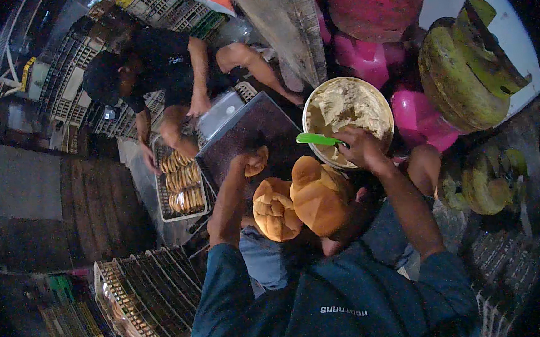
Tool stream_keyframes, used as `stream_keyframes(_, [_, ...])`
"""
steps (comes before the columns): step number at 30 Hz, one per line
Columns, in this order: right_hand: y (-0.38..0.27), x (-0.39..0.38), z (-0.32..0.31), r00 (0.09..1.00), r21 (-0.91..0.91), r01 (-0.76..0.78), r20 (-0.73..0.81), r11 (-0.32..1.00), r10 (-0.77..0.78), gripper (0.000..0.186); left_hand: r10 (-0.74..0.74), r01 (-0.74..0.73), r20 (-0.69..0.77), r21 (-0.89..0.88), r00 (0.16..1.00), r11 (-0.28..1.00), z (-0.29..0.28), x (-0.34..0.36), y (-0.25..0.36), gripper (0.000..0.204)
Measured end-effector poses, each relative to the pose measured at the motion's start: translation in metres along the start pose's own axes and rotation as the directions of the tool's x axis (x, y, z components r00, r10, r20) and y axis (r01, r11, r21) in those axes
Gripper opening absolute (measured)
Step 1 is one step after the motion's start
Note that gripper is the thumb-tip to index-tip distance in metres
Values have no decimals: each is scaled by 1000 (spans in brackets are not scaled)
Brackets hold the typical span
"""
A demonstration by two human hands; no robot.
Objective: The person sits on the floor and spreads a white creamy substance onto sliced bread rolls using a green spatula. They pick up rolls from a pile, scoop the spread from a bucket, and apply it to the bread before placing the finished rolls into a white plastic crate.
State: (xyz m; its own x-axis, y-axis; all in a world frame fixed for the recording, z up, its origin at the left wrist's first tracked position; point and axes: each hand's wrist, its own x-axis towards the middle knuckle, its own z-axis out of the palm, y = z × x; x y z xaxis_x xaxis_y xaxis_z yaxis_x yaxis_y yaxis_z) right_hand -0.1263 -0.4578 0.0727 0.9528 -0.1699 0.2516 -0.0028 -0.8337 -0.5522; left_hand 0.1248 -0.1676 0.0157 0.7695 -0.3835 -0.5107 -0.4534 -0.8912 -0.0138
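Observation:
My right hand [360, 144] is closed around a green-handled spreading tool [317, 139], over the near side of a round white tub [387, 101]. Pale, thick cream [340, 98] fills much of the tub. My left hand [254, 162] is curled at the near edge of a dark-topped box [252, 132]; whether something small is in its fingers cannot be made out. Below my hands, close to my body, are a golden bun cluster with creased segments [277, 210] and a larger, smooth golden bread [319, 196]. Neither hand touches these breads.
At the upper left a person [163, 69] sits with one hand beside a crate of bread rows [185, 202]. Gas cylinders, one pink [374, 4] and one green [463, 70], stand beyond the tub. Stacked crates [148, 302] lie at the lower left.

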Motion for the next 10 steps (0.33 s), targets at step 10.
stream_keyframes(10, [-7,8,-21,818,-380,-236,418,894,394,38,-68,-123,-348,-498,935,858,31,-32,1,70])
